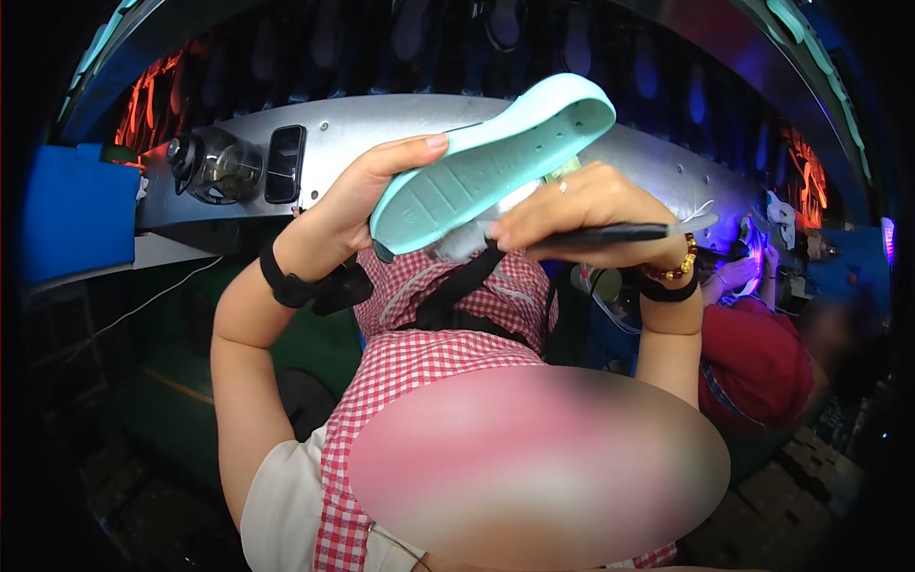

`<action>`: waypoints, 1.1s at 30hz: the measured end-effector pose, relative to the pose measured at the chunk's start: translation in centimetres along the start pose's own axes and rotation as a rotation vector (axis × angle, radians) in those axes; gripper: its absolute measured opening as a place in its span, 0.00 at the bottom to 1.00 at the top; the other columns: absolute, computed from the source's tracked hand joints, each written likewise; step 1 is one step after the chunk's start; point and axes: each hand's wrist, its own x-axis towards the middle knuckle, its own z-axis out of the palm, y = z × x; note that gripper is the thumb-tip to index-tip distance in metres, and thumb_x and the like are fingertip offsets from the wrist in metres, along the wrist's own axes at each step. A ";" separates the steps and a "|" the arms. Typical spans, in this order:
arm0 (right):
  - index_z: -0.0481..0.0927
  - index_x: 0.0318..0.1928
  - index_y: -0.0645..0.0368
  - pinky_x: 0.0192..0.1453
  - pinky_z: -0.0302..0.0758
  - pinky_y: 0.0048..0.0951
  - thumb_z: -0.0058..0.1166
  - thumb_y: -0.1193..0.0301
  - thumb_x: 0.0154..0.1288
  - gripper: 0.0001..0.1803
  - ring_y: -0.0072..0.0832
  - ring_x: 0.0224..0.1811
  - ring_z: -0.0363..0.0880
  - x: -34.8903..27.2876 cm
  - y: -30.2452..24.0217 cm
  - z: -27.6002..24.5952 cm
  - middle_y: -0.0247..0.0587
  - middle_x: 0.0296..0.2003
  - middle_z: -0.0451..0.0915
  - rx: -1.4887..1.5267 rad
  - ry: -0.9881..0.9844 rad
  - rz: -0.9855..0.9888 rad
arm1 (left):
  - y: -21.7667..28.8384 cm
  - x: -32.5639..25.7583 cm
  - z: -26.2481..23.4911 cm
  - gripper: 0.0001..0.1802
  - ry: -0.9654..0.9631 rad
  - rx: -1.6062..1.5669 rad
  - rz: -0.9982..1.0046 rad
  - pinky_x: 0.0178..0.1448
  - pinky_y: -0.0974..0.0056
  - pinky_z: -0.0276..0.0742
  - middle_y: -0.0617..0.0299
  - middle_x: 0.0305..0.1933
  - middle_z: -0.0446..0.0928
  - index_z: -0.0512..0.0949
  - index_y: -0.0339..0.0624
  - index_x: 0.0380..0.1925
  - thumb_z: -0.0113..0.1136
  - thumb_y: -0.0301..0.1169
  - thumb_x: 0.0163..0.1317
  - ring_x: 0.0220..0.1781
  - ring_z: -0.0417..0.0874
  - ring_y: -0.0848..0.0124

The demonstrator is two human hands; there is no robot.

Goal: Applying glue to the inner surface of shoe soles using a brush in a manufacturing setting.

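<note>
Above your lap, in front of the metal machine housing [400, 124], you hold a mint-green shoe sole [491, 162] raised in the air, tread side facing you, toe end tilted up to the right. Your left hand [367, 195] is closed around the lower heel end: thumb laid along the top edge, fingers hidden behind the sole. Your right hand [591, 210] grips a black pen-like tool [610, 234], held nearly level, fingers curled over it; its working tip sits at the sole's lower edge, but contact is not clear. A ring shows on that hand, a beaded bracelet [675, 269] and black band on the wrist. A black band [286, 284] also wraps your left wrist. Red-checked apron [429, 372] covers your front. Left on the housing: a round glass-fronted knob [214, 164] beside a black rectangular switch [285, 164]. Far left, a blue bin [76, 210]. At right, another person in a red shirt [753, 362] works at the same line, one hand [739, 272] under violet light.
</note>
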 end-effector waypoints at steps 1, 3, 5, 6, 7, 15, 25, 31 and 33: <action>0.78 0.34 0.62 0.44 0.74 0.31 0.56 0.80 0.47 0.10 0.37 0.39 0.78 0.0 0.1 0.2 0.44 0.34 0.80 0.047 0.084 -0.068 | -0.3 -0.1 0.0 0.21 -0.019 -0.032 -0.040 0.44 0.66 0.76 0.52 0.41 0.75 0.68 0.30 0.47 0.48 0.36 0.60 0.38 0.79 0.67; 0.78 0.34 0.62 0.44 0.74 0.31 0.56 0.80 0.48 0.10 0.36 0.38 0.79 -0.4 0.0 0.6 0.44 0.34 0.80 -0.006 -0.011 -0.015 | -0.6 -0.3 -0.2 0.21 -0.018 0.018 -0.051 0.44 0.67 0.76 0.52 0.42 0.75 0.68 0.30 0.47 0.48 0.36 0.60 0.39 0.79 0.68; 0.78 0.34 0.61 0.43 0.74 0.32 0.54 0.79 0.47 0.10 0.36 0.37 0.79 -0.7 -0.1 0.7 0.43 0.35 0.80 -0.218 -0.145 0.039 | -0.8 -0.5 -0.4 0.24 0.022 0.162 -0.070 0.48 0.67 0.74 0.51 0.45 0.73 0.66 0.29 0.50 0.51 0.36 0.58 0.43 0.77 0.67; 0.78 0.35 0.60 0.43 0.73 0.32 0.53 0.77 0.48 0.10 0.36 0.39 0.78 -0.9 -0.1 0.6 0.43 0.37 0.79 -0.295 -0.235 0.125 | -0.8 -0.5 -0.5 0.24 0.020 0.163 -0.081 0.48 0.67 0.74 0.51 0.45 0.73 0.66 0.29 0.50 0.51 0.36 0.58 0.43 0.77 0.67; 0.78 0.35 0.60 0.43 0.73 0.32 0.52 0.76 0.48 0.11 0.36 0.40 0.78 -1.1 -0.1 0.5 0.43 0.37 0.79 -0.192 -0.185 0.087 | -0.8 -0.6 -0.6 0.24 0.005 0.125 -0.107 0.48 0.67 0.75 0.51 0.45 0.73 0.66 0.29 0.49 0.51 0.36 0.58 0.43 0.77 0.68; 0.77 0.38 0.61 0.43 0.73 0.31 0.54 0.78 0.49 0.12 0.38 0.41 0.76 -3.0 1.4 -0.9 0.43 0.37 0.78 -0.215 -0.141 0.063 | -1.0 -1.0 -1.0 0.22 0.080 0.154 -0.045 0.42 0.71 0.76 0.52 0.43 0.73 0.67 0.28 0.48 0.50 0.35 0.60 0.39 0.78 0.73; 0.78 0.39 0.64 0.41 0.73 0.24 0.57 0.75 0.50 0.13 0.27 0.36 0.78 -3.7 1.6 1.4 0.44 0.33 0.80 0.135 0.291 0.194 | -2.4 -0.5 -0.9 0.26 0.072 -0.067 0.054 0.51 0.63 0.72 0.51 0.51 0.69 0.59 0.32 0.56 0.44 0.37 0.61 0.50 0.74 0.66; 0.79 0.37 0.65 0.34 0.72 0.17 0.54 0.78 0.52 0.10 0.20 0.30 0.76 -3.4 5.0 2.9 0.42 0.30 0.80 0.160 0.762 0.260 | -4.1 1.2 -2.0 0.26 0.017 -0.311 0.050 0.47 0.53 0.76 0.44 0.49 0.69 0.60 0.31 0.54 0.43 0.38 0.60 0.46 0.76 0.56; 0.79 0.37 0.65 0.34 0.72 0.17 0.53 0.79 0.52 0.10 0.20 0.29 0.77 -3.4 6.3 2.3 0.42 0.30 0.80 -0.024 0.897 0.216 | -4.6 1.5 -2.5 0.25 -0.003 -0.310 0.044 0.48 0.54 0.76 0.45 0.48 0.70 0.60 0.31 0.53 0.43 0.38 0.60 0.45 0.77 0.57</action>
